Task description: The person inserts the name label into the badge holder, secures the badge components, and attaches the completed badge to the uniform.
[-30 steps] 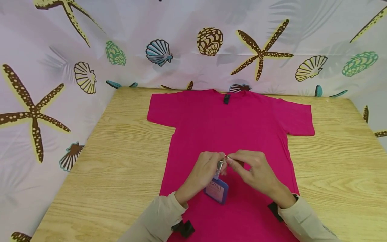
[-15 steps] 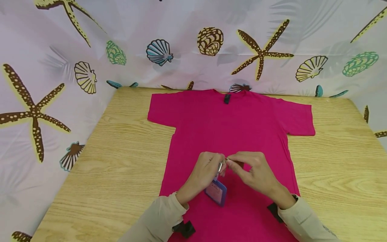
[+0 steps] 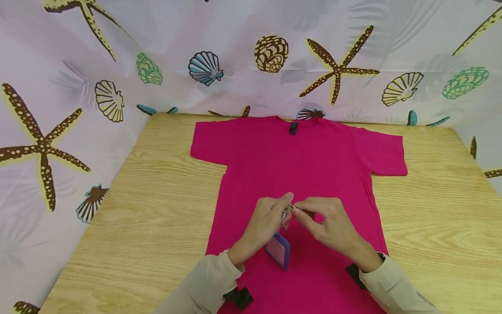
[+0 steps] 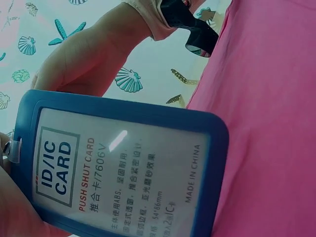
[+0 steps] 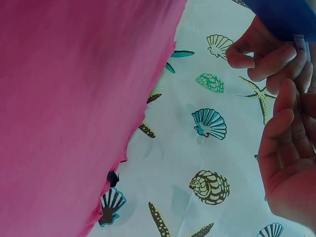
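My left hand grips the metal clip of a blue-framed ID card holder. The holder hangs below that hand, turned partly edge-on in the head view. In the left wrist view its printed insert faces the camera, and a clear strap joins its short end. My right hand meets the left at the clip, thumb and forefinger pinching a small metal piece there. Fingers mostly hide this piece, and I cannot tell its exact kind. Under both hands lies a magenta T-shirt, spread flat.
The shirt lies on a wood-grain table, its black neck label at the far edge. Behind and to the left hangs a white cloth printed with shells and starfish. Black straps show at both cuffs.
A finger of my left hand has lifted and straightened above the clip. The card holder has swung slightly left and turned more edge-on. My right hand keeps its pinch in nearly the same place.
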A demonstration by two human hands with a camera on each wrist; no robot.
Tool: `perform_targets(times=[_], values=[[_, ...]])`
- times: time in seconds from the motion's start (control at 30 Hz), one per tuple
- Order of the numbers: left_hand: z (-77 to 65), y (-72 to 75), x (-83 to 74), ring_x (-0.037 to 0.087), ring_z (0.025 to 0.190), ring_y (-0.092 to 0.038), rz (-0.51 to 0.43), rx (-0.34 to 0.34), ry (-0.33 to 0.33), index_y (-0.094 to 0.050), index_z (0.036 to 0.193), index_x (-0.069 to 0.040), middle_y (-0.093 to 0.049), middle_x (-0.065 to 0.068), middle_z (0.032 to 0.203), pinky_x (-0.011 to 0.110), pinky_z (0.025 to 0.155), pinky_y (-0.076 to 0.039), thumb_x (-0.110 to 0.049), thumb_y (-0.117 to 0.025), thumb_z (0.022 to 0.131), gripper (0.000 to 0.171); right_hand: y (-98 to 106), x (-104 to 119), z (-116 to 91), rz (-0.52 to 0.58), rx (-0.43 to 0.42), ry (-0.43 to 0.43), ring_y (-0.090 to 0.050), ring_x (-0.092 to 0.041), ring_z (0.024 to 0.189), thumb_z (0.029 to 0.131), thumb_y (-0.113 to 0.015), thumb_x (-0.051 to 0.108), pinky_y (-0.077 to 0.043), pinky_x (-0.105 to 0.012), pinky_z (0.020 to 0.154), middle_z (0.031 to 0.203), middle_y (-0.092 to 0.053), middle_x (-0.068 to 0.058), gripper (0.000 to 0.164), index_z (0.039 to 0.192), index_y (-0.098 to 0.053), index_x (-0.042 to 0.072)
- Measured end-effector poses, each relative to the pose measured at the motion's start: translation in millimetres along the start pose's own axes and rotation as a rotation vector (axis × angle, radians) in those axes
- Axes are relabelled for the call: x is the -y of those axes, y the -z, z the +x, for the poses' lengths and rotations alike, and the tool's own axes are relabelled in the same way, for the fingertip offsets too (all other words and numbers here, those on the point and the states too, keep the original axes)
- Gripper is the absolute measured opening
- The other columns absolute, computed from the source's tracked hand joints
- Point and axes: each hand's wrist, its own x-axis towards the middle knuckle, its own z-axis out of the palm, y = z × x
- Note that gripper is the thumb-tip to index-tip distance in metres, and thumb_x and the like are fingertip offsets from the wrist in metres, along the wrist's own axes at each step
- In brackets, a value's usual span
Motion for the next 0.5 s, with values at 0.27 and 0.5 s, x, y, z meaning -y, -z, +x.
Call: perform_targets(times=[0.27,0.5], values=[[-0.1,-2.3,-0.6,0.028,0.047,-0.046,-0.013,-0.005,0.035,-0.041,0.05,-0.005,-0.04,0.001,0.048,0.021,0.045,-0.037,-0.012,-0.032,0.099,0.05,-1.5,-0.5,-0.2,-0.03,0.004,0.005,-0.05,-0.001,0.059,0.083,-0.069,-0.001,-0.042,-0.012,0.053,0.071,-0.065,0.002,0.011,0.09,-0.074,0.006],[-0.2,-4.0,-0.5,0.015,0.046,-0.041,-0.03,0.003,0.037,-0.037,0.051,-0.007,-0.036,-0.001,0.049,0.02,0.049,-0.036,-0.011,-0.032,0.097,0.047,-1.3,-0.8,-1.3,-0.05,0.003,0.004,-0.051,-0.001,0.059,0.083,-0.069,-0.001,-0.043,-0.012,0.053,0.071,-0.064,0.004,0.011,0.091,-0.074,0.005]])
